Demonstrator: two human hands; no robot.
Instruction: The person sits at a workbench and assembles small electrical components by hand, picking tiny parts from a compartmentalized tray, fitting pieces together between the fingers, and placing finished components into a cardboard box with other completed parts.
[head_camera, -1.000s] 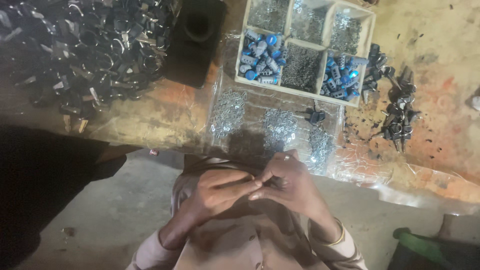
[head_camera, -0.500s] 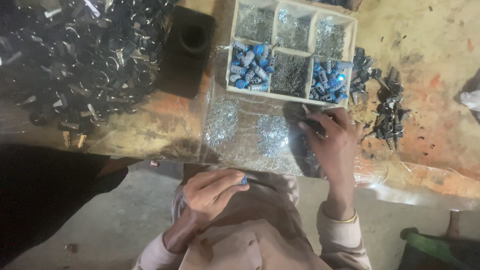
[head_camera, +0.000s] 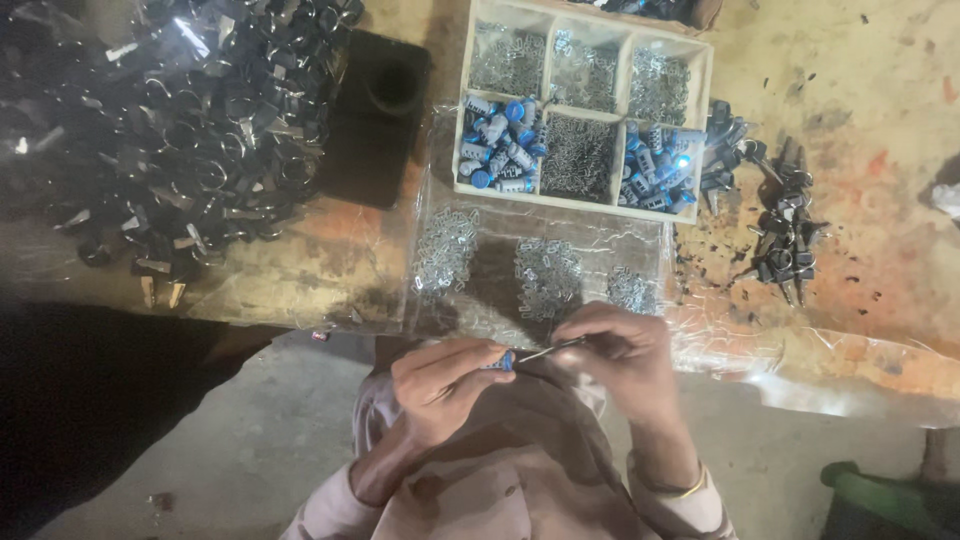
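The left hand (head_camera: 440, 385) is sitting at lower centre of the frame, with its fingers pressed together and pinching a small blue cylindrical part (head_camera: 505, 361) at the fingertips. The right hand (head_camera: 615, 355) is sitting just to the right of it, with its fingers closed and pinching a thin metal pin (head_camera: 550, 351), which is slanting toward the blue part and touching or nearly touching its end; the exact contact is too small to tell. Both hands are hovering at the near edge of the workbench (head_camera: 860, 270), above the person's lap.

Directly above the hands, three loose heaps of small silver clips (head_camera: 545, 275) are lying on a clear plastic sheet (head_camera: 480, 300) spread over the bench. At upper centre, a pale compartmented tray (head_camera: 712, 120) is standing on the bench: its upper row is holding silver metal pieces, while its lower row is holding blue and grey cylinders in the left and right compartments and dark fine wire pieces in the middle one. A black block with a round hole (head_camera: 375, 115) is lying left of the tray. A large pile of dark metal rings and clips (head_camera: 170, 120) is filling the upper left. A smaller scatter of dark assembled parts (head_camera: 785, 225) is lying right of the tray.
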